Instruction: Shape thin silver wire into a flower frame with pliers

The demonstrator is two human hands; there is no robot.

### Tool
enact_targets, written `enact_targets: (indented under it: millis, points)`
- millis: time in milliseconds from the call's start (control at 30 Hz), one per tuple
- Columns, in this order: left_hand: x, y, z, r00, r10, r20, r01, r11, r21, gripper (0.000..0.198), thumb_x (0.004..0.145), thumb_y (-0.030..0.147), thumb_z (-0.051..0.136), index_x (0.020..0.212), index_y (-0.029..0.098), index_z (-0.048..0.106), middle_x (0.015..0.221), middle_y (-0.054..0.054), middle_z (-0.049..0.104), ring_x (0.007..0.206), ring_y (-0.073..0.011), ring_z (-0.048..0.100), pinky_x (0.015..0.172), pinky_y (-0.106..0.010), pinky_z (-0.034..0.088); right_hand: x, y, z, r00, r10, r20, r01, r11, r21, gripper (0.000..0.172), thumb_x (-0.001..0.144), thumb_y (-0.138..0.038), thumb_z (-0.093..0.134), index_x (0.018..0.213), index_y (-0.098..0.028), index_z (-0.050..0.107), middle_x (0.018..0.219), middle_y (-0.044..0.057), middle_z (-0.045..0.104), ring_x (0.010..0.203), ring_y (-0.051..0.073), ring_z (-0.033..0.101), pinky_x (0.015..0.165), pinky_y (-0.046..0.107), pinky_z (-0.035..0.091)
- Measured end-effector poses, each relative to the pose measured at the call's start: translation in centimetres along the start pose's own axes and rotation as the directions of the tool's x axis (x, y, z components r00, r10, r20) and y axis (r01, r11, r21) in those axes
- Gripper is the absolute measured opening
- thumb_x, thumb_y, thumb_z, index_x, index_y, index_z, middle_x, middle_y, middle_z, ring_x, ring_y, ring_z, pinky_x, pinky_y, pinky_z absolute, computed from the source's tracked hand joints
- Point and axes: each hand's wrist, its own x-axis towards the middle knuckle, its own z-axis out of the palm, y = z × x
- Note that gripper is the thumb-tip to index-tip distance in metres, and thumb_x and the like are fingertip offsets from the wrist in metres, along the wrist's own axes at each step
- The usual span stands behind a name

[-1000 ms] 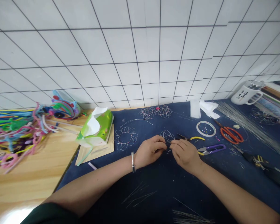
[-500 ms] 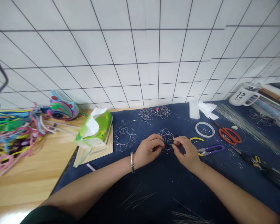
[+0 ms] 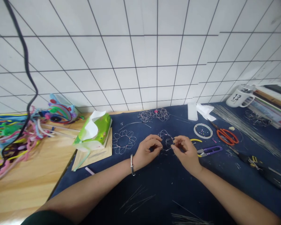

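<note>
A looped wire piece (image 3: pixel 165 133) is held between both hands above the dark blue cloth. My left hand (image 3: pixel 149 148) pinches its left side, thumb and fingertips together. On its right side, my right hand (image 3: pixel 185 153) has its fingertips closed on the wire. Parts of the loops are hidden behind the fingers. To the left, a flower-shaped wire ring (image 3: pixel 124 142) lies flat on the cloth. Two tangled wire shapes (image 3: pixel 161 114) rest near the wall, a pink bead by one of them.
A green tissue pack (image 3: pixel 97 128) and colourful pipe cleaners (image 3: pixel 16 134) are at left. To the right are a white bead dish (image 3: pixel 203 131), purple snips (image 3: pixel 212 150), orange-handled scissors (image 3: pixel 227 136), black-handled pliers (image 3: pixel 259 167), long wires (image 3: pixel 248 129) and a white mug (image 3: pixel 239 98).
The view has shifted slightly, and the black cable appears further right. My right fingertips have shifted slightly on the wire piece; both hands still hold it.
</note>
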Motion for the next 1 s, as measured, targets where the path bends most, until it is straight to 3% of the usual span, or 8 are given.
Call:
enact_targets:
  millis: [300,633,800,900,1000]
  points:
    - [-0.05,-0.24,0.11,1.0,-0.019,0.004,0.018,1.0,0.013,0.007,0.076,0.011,0.055,0.077,0.016,0.06,0.095,-0.007,0.056,0.078,-0.0128,0.055,0.068,-0.026,0.048,-0.26,-0.1,0.29,1.0,-0.012,-0.02,0.012,1.0,-0.022,0.034,0.073,-0.02,0.059,0.104,-0.024,0.047,0.088,0.002,0.051,0.072,0.012,0.052,0.069,0.03,0.05]
    - [-0.16,-0.08,0.14,0.998,0.055,0.009,-0.056,0.997,0.062,0.01,0.076,0.01,0.053,0.079,0.017,0.06,0.094,-0.006,0.056,0.086,-0.0139,0.055,0.072,-0.027,0.046,-0.42,0.04,0.35,0.995,-0.096,-0.03,0.093,0.992,-0.085,0.039,0.073,-0.019,0.058,0.109,-0.024,0.044,0.09,0.003,0.05,0.074,0.014,0.051,0.069,0.031,0.049]
    - [-0.22,-0.11,0.14,0.999,0.051,0.014,-0.052,0.997,0.058,0.01,0.076,0.01,0.053,0.079,0.017,0.06,0.094,-0.006,0.056,0.083,-0.0131,0.055,0.069,-0.026,0.047,-0.33,-0.13,0.13,0.986,-0.168,-0.013,0.164,0.976,-0.145,0.027,0.074,-0.017,0.057,0.099,-0.022,0.048,0.088,0.003,0.049,0.071,0.013,0.05,0.065,0.03,0.048]
    - [-0.3,-0.1,0.14,0.998,0.058,0.039,-0.06,0.996,0.059,0.011,0.076,0.01,0.052,0.08,0.017,0.06,0.094,-0.006,0.055,0.083,-0.013,0.055,0.069,-0.025,0.047,-0.15,-0.31,-0.19,0.964,-0.256,0.072,0.266,0.934,-0.237,0.012,0.076,-0.014,0.054,0.085,-0.022,0.054,0.088,0.003,0.05,0.076,0.014,0.051,0.069,0.03,0.047]
    - [-0.34,-0.09,0.12,0.995,0.086,0.05,-0.089,0.994,0.064,0.012,0.076,0.01,0.051,0.081,0.017,0.06,0.094,-0.006,0.055,0.084,-0.013,0.055,0.07,-0.025,0.047,-0.1,-0.31,-0.35,0.937,-0.329,0.119,0.35,0.894,-0.281,0.014,0.077,-0.012,0.052,0.086,-0.023,0.056,0.089,0.004,0.051,0.082,0.015,0.052,0.075,0.033,0.045]
